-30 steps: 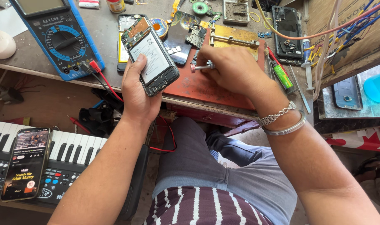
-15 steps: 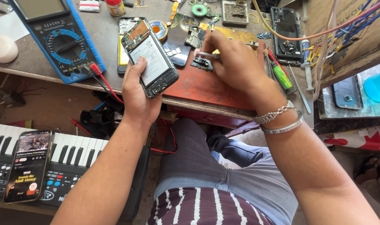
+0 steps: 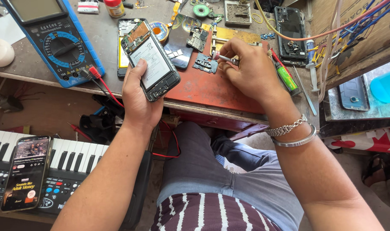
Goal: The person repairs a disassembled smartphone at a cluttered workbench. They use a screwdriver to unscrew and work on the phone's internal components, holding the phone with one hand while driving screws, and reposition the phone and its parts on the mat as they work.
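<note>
My left hand (image 3: 137,92) grips an opened phone (image 3: 151,60) with its back cover off, so the white battery and a circuit board show. It is held tilted above the near edge of the workbench. My right hand (image 3: 248,70) is closed around a thin metal tool (image 3: 226,58), whose tip points left over the red mat (image 3: 203,87), close to a small dark circuit board (image 3: 205,64). Two metal bracelets circle my right wrist.
A blue multimeter (image 3: 54,42) with red and black leads lies at the left. Phone parts, another open phone (image 3: 291,30), a green-handled screwdriver (image 3: 284,75) and wires crowd the bench. Below left, a phone (image 3: 26,171) rests on a keyboard (image 3: 71,164).
My right hand has shifted slightly up and right along the red mat with the tool. My left hand keeps the open phone in nearly the same place.
</note>
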